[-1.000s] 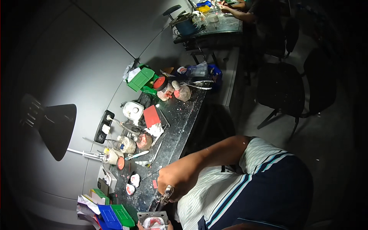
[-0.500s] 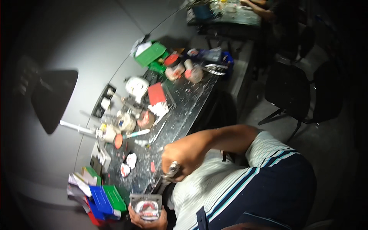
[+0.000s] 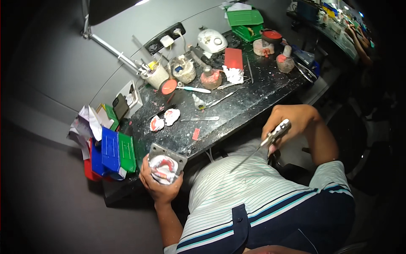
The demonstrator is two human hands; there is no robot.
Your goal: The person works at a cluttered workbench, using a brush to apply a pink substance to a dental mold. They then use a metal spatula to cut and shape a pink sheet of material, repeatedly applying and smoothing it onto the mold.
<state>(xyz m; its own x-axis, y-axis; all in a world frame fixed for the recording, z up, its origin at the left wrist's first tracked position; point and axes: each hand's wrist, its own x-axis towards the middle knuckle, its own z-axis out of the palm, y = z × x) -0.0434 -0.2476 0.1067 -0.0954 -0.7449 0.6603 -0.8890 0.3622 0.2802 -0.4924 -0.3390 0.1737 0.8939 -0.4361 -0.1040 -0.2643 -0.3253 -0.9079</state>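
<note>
My left hand (image 3: 163,192) grips the sides of a grey metal dental flask half (image 3: 179,160) just off the table's front edge. Inside it sits white plaster (image 3: 157,162) with a red, horseshoe-shaped dental arch (image 3: 169,164), facing up. Well to the right, my right hand (image 3: 292,122) is closed round a silver metal tool (image 3: 278,132). A long thin shaft runs from the tool down and left, over my striped shirt, apart from the flask. Some of its handle is hidden by my fingers.
The dark table (image 3: 156,101) carries two white plaster pieces (image 3: 171,117), a small knife (image 3: 201,119), a dropper bottle (image 3: 198,101), a toothbrush (image 3: 194,89) and a burner (image 3: 210,78). Blue and green boxes (image 3: 111,148) stand left. A person's arm (image 3: 359,44) shows at the far right.
The head view has turned, showing more of the table. My right hand has swung right, farther from the flask, and the tool's thin shaft now shows. My left hand still holds the flask half.
</note>
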